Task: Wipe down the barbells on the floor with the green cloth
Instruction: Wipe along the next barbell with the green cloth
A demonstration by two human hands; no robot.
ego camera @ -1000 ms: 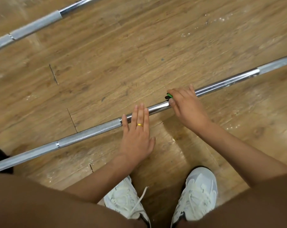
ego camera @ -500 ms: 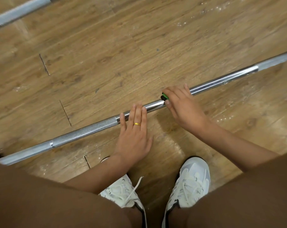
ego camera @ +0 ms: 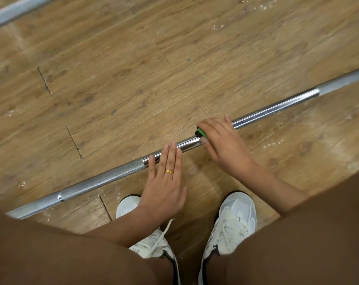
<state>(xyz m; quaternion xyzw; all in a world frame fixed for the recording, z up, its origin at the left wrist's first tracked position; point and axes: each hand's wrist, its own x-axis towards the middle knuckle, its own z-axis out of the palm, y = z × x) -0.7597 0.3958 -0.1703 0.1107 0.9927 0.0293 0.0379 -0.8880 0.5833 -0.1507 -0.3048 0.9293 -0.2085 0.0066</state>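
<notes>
I see the near barbell (ego camera: 104, 181) lying slantwise on the wooden floor (ego camera: 133, 83). My right hand (ego camera: 221, 140) curls over its smooth shaft, bunching the green cloth (ego camera: 200, 132) against it. Just left along the bar, my left hand (ego camera: 166, 179) rests flat, fingers straight, fingertips touching the shaft.

A: How much of the green cloth (ego camera: 200, 132) shows?
B: A sliver between finger and thumb. The right hand (ego camera: 221, 140) covers the rest, and the stretch of barbell (ego camera: 112, 175) beneath it.
A: And the bar's ends?
B: One slips behind a leg (ego camera: 51, 254) at the near left, the other runs off the right edge. The second barbell (ego camera: 14, 11), at the far-left corner of the floor (ego camera: 133, 79), is cut off both ways.
</notes>
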